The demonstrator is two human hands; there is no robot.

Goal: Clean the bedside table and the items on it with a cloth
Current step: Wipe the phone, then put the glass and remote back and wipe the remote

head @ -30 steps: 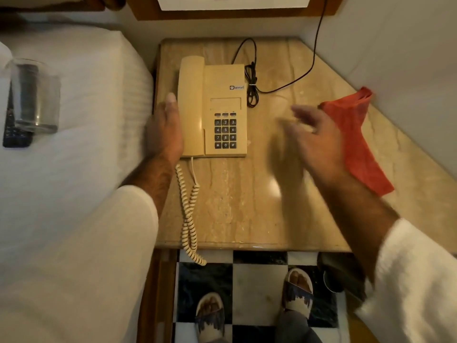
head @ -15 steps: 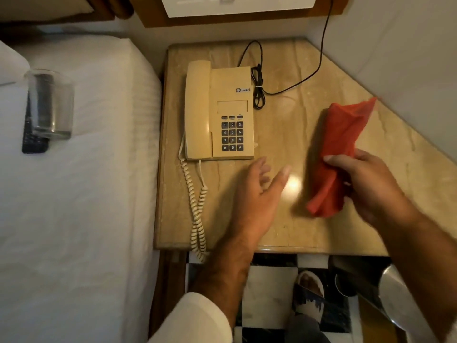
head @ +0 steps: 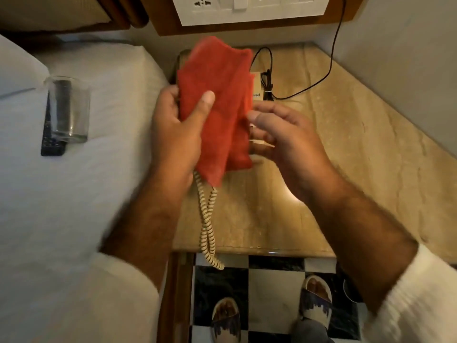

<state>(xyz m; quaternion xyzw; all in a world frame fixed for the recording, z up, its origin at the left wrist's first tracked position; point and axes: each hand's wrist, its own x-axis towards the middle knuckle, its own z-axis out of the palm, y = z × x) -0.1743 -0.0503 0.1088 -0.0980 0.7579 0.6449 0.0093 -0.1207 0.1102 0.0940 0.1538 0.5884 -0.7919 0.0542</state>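
- Nearest the camera, two feet in slippers (head: pixel 317 300) stand on a black-and-white checkered floor (head: pixel 272 288) below the front edge of the bedside table (head: pixel 358 169).
- Both forearms reach up from white sleeves (head: pixel 408 305) over the marble-patterned tabletop.
- A cream coiled cord (head: pixel 207 219) runs down the table's left part and hangs over its front edge toward the floor.
- The left hand (head: pixel 178 129) grasps the red cloth (head: pixel 217 100), thumb pressed on its front face and fingers wrapped behind its left edge; the cloth is lifted clear of the tabletop.
- The right hand (head: pixel 284 134) is beside the cloth's right edge with fingers loosely curled and spread; its fingertips are close to the fabric, but I cannot tell whether they pinch it or just touch it.
- The cloth hangs roughly upright, folded in long layers, and hides most of the telephone (head: pixel 256 91); only a cream corner with a small printed label shows at the cloth's right.
- A black cable (head: pixel 329 68), with a bundled section beside the telephone, crosses the back of the table and climbs the wall.
- To the left, on the white bed (head: pixel 74 181), a clear glass (head: pixel 68 110) lies on a dark remote control (head: pixel 52 144).
- Farthest back, a white socket panel (head: pixel 247 8) is mounted on wood above the table.
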